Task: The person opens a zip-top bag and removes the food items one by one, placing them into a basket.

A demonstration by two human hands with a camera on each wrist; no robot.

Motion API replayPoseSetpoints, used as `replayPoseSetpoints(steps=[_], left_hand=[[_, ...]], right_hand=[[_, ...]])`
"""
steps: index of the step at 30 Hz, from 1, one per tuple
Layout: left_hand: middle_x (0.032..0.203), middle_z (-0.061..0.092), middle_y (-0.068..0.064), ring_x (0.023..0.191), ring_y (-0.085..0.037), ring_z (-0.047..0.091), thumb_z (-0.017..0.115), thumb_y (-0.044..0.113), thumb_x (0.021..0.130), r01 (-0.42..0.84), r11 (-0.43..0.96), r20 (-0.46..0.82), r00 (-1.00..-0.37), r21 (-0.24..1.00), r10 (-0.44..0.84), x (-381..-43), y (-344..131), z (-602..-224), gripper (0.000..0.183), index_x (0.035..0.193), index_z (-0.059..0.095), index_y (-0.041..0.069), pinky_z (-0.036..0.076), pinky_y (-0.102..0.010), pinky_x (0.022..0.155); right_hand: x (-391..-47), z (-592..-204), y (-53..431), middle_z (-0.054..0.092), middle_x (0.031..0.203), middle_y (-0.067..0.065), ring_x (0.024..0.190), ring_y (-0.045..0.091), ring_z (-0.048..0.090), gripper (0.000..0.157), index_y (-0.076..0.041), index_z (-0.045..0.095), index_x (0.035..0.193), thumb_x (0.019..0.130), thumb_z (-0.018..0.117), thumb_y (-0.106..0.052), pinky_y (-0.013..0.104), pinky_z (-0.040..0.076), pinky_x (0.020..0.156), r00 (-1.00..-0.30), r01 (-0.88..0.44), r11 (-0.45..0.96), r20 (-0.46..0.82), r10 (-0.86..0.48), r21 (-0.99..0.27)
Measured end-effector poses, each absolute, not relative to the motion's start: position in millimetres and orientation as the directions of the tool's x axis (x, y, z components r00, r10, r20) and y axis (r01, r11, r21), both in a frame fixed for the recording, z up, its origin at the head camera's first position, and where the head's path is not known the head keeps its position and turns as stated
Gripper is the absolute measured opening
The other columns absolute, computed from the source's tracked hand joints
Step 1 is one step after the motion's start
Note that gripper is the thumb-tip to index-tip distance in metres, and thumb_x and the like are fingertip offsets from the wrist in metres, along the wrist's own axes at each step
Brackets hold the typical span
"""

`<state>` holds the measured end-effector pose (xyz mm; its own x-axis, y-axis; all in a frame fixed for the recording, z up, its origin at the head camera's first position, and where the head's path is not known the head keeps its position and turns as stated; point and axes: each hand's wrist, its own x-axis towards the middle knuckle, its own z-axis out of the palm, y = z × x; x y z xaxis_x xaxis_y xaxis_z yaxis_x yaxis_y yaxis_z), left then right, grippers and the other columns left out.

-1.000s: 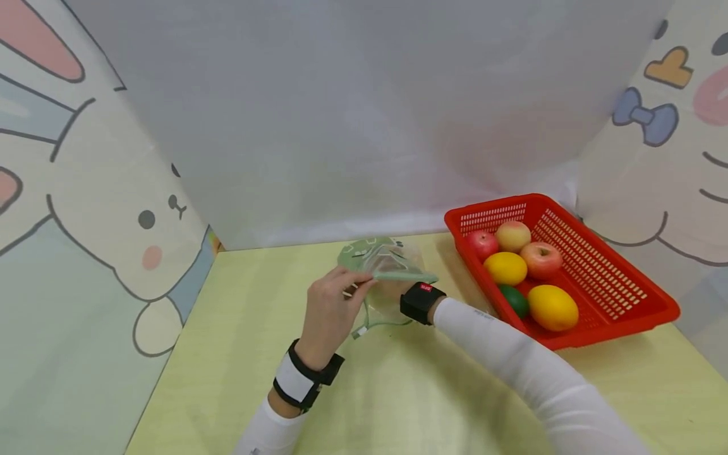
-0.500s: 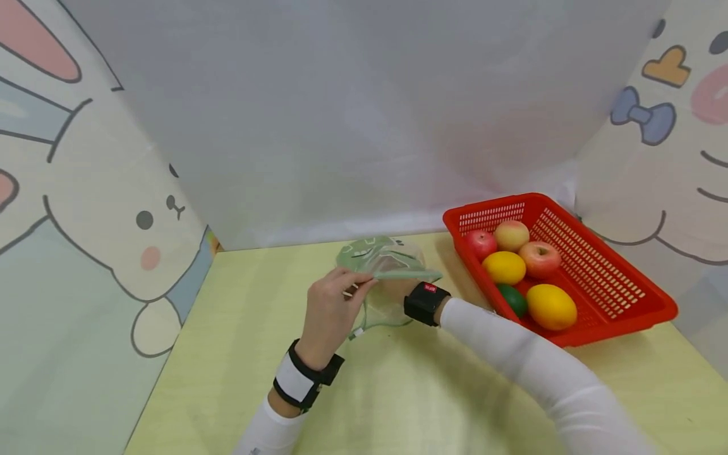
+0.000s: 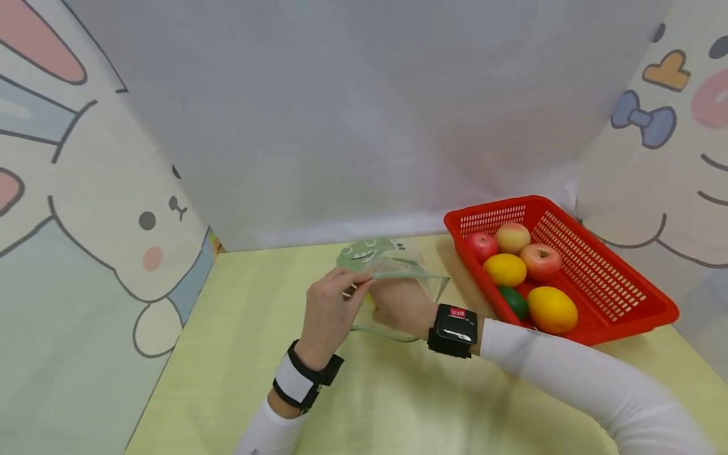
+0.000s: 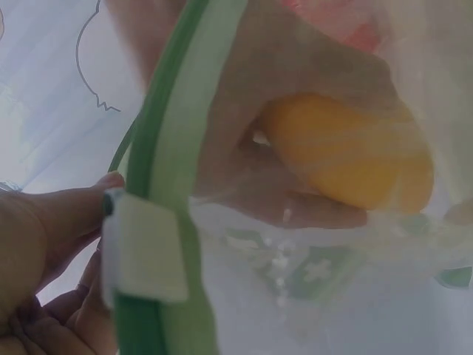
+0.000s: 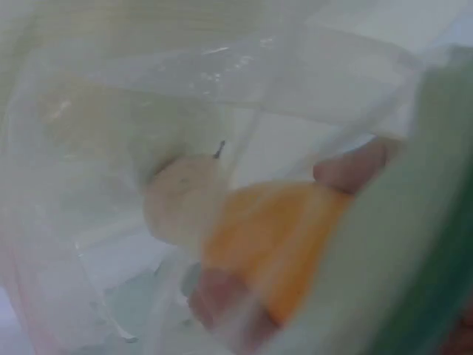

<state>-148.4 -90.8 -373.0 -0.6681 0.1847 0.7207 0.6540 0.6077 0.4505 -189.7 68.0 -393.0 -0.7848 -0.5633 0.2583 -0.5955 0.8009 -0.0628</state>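
A clear plastic zip bag (image 3: 364, 253) with green edging and a green cartoon print lies on the table. My left hand (image 3: 332, 303) pinches the green rim (image 4: 170, 133) between thumb and fingertips; a white zip slider (image 4: 155, 255) sits beside them. My right hand (image 3: 404, 306) is in the bag's mouth, its wrist outside. Its fingers and thumb grip an oval yellow-orange fruit (image 5: 277, 237), seen through the plastic in the left wrist view. Only a sliver of yellow shows in the head view. A pale round fruit (image 5: 181, 200) with a dark stem lies deeper in the bag.
A red slotted basket (image 3: 620, 291) stands on the table at the right. It holds two yellow fruits (image 3: 553, 308), a green fruit (image 3: 514, 302), an apple (image 3: 541, 261), a peach (image 3: 513, 238) and a red fruit (image 3: 482, 246). Walls with cartoon prints flank the table.
My right hand has drawn back toward the right and nearer, out from deep inside the bag, and yellow now shows by its fingers. The left hand keeps its place at the rim.
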Motion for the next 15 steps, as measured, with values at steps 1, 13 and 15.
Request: replayPoseSetpoints(steps=[1, 13, 15], left_hand=[[0.08, 0.073, -0.007, 0.068, -0.017, 0.074, 0.085, 0.006, 0.088, 0.651, 0.61, 0.719, -0.671, 0.452, 0.183, -148.4, -90.9, -372.8, 0.007, 0.094, 0.083, 0.003, 0.06, -0.02, 0.058], [0.08, 0.073, -0.008, 0.066, -0.018, 0.074, 0.086, 0.008, 0.087, 0.638, 0.618, 0.715, -0.678, 0.459, 0.169, -148.8, -93.4, -371.5, 0.01, 0.094, 0.083, 0.003, 0.062, -0.022, 0.06], [0.08, 0.073, -0.008, 0.067, -0.018, 0.074, 0.085, 0.01, 0.087, 0.635, 0.622, 0.712, -0.681, 0.459, 0.17, -148.8, -94.0, -371.3, 0.01, 0.094, 0.083, 0.003, 0.062, -0.022, 0.06]], right_hand=[[-183.9, -390.0, 69.6, 0.068, 0.114, 0.006, 0.092, 0.024, 0.06, 0.048, -0.01, 0.066, 0.127, 0.083, 0.085, -0.012, 0.039, 0.056, 0.082, -0.778, -0.605, 0.794, 0.254, -0.574, -0.058], [-127.6, -345.6, 113.3, 0.068, 0.136, 0.01, 0.092, 0.029, 0.071, 0.059, -0.016, 0.063, 0.136, 0.083, 0.088, -0.021, 0.039, 0.065, 0.074, -0.797, -0.6, 0.782, 0.208, -0.567, -0.168], [-119.7, -340.6, 127.3, 0.067, 0.14, 0.01, 0.092, 0.027, 0.071, 0.061, -0.016, 0.063, 0.137, 0.082, 0.088, -0.02, 0.036, 0.064, 0.071, -0.794, -0.6, 0.778, 0.252, -0.553, -0.187]])
